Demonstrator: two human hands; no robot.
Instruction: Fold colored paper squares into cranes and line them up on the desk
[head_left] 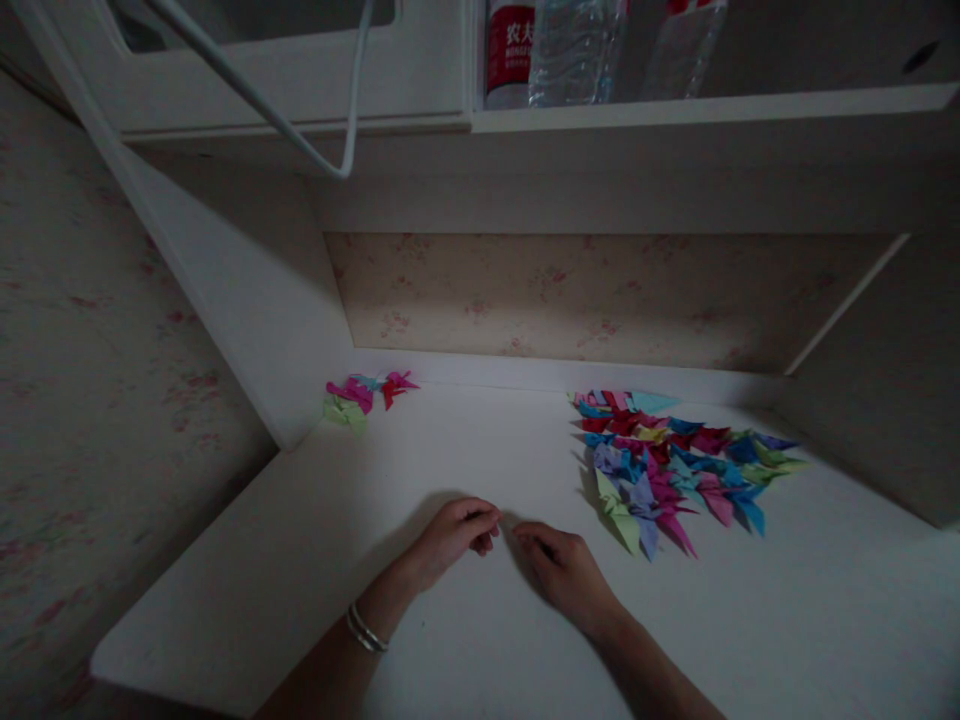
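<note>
My left hand [463,530], with bracelets [365,628] at its wrist, is over the middle of the white desk. Its fingers are curled closed, and nothing shows in them. Just to its right, my right hand [559,562] rests by the desk surface, fingers also curled in, with no object visible between them. A small gap separates the two sets of fingertips. Right of my right hand lie folded paper cranes [649,490] in many colours, set close together in rows. Several more paper cranes [351,392], pink, red, green and blue, lie at the back left.
Above the white desk [465,450] hangs a shelf [712,107] holding plastic bottles [574,50]. A pale bent tube [255,100] reaches down at upper left. Side panels [247,270] and floral wallpaper [540,290] bound the desk.
</note>
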